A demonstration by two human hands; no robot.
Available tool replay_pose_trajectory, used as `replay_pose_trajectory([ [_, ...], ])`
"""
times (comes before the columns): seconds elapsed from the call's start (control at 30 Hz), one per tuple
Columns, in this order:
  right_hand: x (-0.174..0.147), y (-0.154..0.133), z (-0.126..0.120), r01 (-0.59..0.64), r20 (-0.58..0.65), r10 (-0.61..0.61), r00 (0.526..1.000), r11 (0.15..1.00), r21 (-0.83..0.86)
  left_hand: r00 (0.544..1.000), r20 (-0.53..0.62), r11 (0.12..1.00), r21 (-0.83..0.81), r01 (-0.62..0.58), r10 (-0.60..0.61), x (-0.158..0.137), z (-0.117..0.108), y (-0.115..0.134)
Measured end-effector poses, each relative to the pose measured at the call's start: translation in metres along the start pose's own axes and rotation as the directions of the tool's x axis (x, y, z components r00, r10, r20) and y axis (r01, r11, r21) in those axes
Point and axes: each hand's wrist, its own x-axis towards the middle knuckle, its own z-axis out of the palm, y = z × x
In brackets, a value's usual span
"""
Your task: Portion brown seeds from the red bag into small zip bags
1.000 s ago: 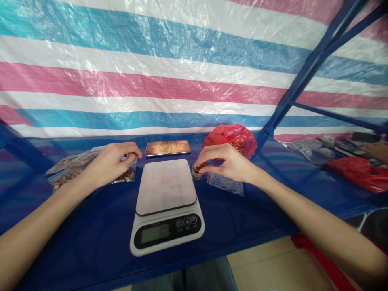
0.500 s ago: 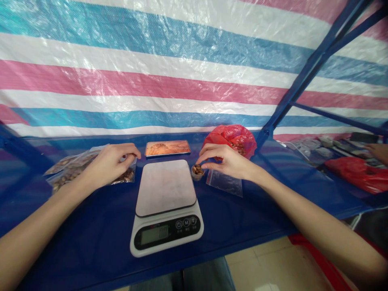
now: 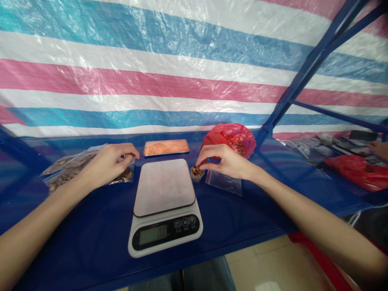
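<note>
My right hand (image 3: 222, 161) is at a small clear cup (image 3: 197, 177) of brown nuts or beans, its thumb and forefinger pinched at the far rim. Whether a nut is also between the fingertips is hard to make out. Just left of that cup stands a white kitchen scale (image 3: 164, 188), its display showing 0.0 and its plate bare. On the other side, my left hand (image 3: 112, 163) hovers over or rests on clear bags of brown nuts (image 3: 65, 178), fingers curled toward the thumb and nothing visible in them.
A phone (image 3: 166, 148) lies behind the scale. Behind my right hand sits an open red plastic bag (image 3: 239, 137) of nuts, with a flat clear zip bag (image 3: 224, 184) in front. At far right are another red bag (image 3: 357, 171) and another person's hand (image 3: 378, 149).
Both hands stay almost in place. The view has shifted slightly, and the scale still reads 0.0.
</note>
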Motion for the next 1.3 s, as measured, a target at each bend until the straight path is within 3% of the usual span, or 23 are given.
replay_pose_trajectory([
  [0.27,0.0,-0.001,-0.003,0.0,-0.044,0.001,0.999,1.0,0.027,1.0,0.001,1.0,0.01,-0.008,0.008,0.0,0.001,-0.001],
  [0.67,0.0,0.0,-0.002,0.042,-0.006,-0.041,0.999,0.995,0.088,1.0,0.028,1.0,0.003,0.0,0.0,0.001,-0.002,0.004],
  [0.83,-0.001,0.0,-0.008,-0.036,-0.059,0.036,0.998,0.999,0.002,1.0,0.03,1.0,0.013,0.004,-0.004,0.001,-0.001,0.001],
  [1.03,-0.004,0.009,-0.011,-0.147,0.134,0.152,0.979,0.988,-0.047,0.999,0.038,1.0,0.002,0.01,-0.01,0.001,-0.001,0.0],
  [1.3,-0.006,0.023,0.004,-0.179,0.135,0.186,0.973,0.982,-0.059,0.999,0.031,1.0,0.009,0.014,-0.014,0.0,-0.002,0.003],
])
